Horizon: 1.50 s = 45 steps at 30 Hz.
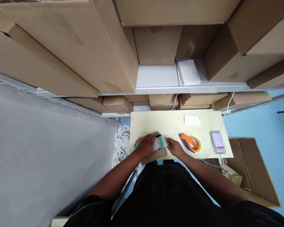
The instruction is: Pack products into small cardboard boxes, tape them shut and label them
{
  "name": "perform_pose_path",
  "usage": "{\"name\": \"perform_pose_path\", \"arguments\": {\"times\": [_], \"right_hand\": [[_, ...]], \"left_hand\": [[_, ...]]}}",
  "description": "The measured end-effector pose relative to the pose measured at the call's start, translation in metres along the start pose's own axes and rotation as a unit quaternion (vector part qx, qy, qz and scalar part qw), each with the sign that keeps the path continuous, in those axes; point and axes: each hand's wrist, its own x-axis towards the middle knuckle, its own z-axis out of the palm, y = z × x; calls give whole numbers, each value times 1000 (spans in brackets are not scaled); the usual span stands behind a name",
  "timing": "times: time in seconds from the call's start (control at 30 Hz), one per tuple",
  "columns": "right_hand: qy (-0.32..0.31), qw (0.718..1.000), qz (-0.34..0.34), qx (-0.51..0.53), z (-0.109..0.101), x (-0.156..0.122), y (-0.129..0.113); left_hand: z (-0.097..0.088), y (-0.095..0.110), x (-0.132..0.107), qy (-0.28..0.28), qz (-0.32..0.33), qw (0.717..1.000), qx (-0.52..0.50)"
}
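Observation:
A small open cardboard box (161,154) lies near the front edge of the cream table, its flaps spread. Inside it is a green package (159,142) with a pink patch and a clear or whitish end. My left hand (146,147) is closed over the package from the left and covers much of it. At the package's right end, my right hand (175,148) has its fingers pinched at the box's end flap; the fingertips are partly hidden. To the right of that hand lies an orange tape dispenser (189,142) against a yellow-rimmed roll of tape (198,145).
On the table (156,121) are a white card or slim box (192,120) and a phone (218,142) with a white cable. Shelves of cardboard boxes (156,44) overhang the back. A large open carton (253,167) stands right; shredded paper (121,145) lies left.

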Motion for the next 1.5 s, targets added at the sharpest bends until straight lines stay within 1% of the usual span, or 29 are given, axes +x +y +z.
{"name": "perform_pose_path", "arguments": {"times": [0.1, 0.2, 0.27, 0.33, 0.43, 0.5, 0.57, 0.67, 0.8, 0.9, 1.1, 1.2, 1.37, 1.5], "right_hand": [[-23, 999, -23, -26, -3, 2, -4], [-23, 998, -29, -49, -5, 4, -6], [-16, 996, -48, -70, -7, 5, -7], [-6, 991, -101, -93, -10, 5, -9], [-1, 974, -189, -128, -14, 4, -14], [-13, 965, -220, -144, -14, 1, -16], [-29, 961, -234, -147, -11, -3, -15], [-40, 967, -218, -129, 1, -8, -11], [-3, 983, -140, -116, 18, -9, -6], [5, 985, -100, -140, 23, -5, -8], [4, 974, -122, -193, 24, 3, -15], [9, 971, -108, -214, 27, 2, -18], [-9, 963, -100, -249, 32, 5, -25], [-19, 960, -63, -274, 33, 8, -33]], "left_hand": [[2, 2, 1, 13, -6, 1000, -1], [3, 7, 1, 27, -15, 999, 20], [4, 10, 0, 32, -29, 999, 33], [5, 13, -1, 34, -38, 998, 38], [7, 15, -4, 42, -38, 998, 26], [8, 15, -5, 45, -32, 998, 12], [7, 14, -6, 41, -21, 999, 0], [3, 13, -6, 30, 2, 1000, -6], [1, 11, -5, 31, 29, 999, -8], [3, 9, -6, 35, 49, 998, -12], [-3, 6, -12, 47, 50, 997, -25], [-4, 4, -15, 54, 45, 997, -27], [2, 0, -20, 62, 36, 997, -34], [0, -3, -21, 67, 27, 997, -27]]}}
